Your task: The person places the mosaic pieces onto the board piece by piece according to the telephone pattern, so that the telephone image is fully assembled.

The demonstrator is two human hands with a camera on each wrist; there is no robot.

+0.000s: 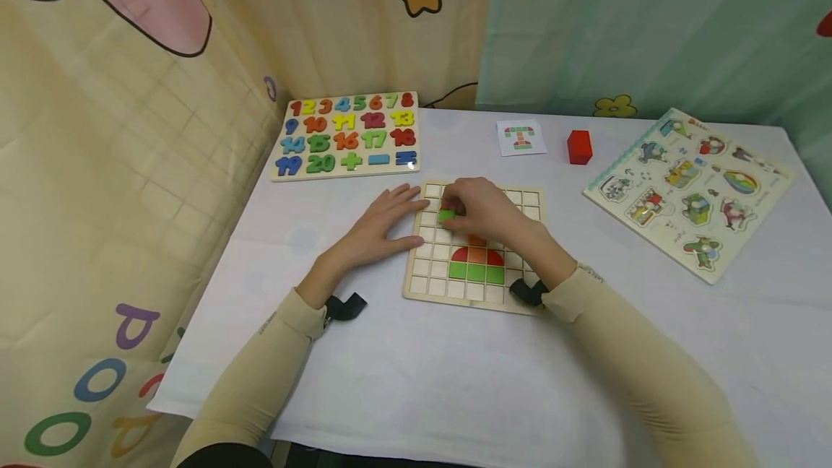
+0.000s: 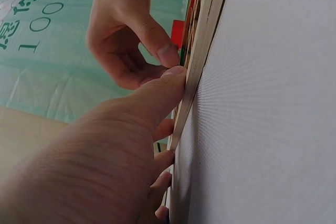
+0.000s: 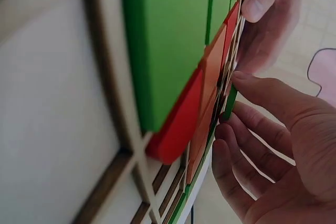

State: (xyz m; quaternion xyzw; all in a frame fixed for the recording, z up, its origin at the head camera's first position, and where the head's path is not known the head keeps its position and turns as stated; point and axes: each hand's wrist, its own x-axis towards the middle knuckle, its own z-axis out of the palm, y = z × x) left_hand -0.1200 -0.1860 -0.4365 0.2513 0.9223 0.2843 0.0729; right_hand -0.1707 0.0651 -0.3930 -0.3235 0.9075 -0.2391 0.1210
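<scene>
A wooden grid board (image 1: pixel 419 284) lies on the white-covered table. My left hand (image 1: pixel 377 226) rests at its left side with fingers spread and fairly straight, the thumb touching the edge. Over the upper left cells, my right hand (image 1: pixel 487 211) pinches a small green block (image 1: pixel 446 216) between thumb and fingers. In the right wrist view that green block (image 3: pixel 230 103) stands tilted against the grid. Lower on the board sits a row of green squares (image 1: pixel 476 273). Above them are red rounded pieces (image 1: pixel 495 258) beside an orange square (image 1: pixel 477 256). My right hand hides part of the upper cells.
A number puzzle (image 1: pixel 344 174) lies behind to the left. A small pattern card (image 1: pixel 521 137) and a red block (image 1: pixel 580 147) are behind the grid board. To the right is a picture puzzle board (image 1: pixel 708 274). Printed curtains hang along the table's back and left.
</scene>
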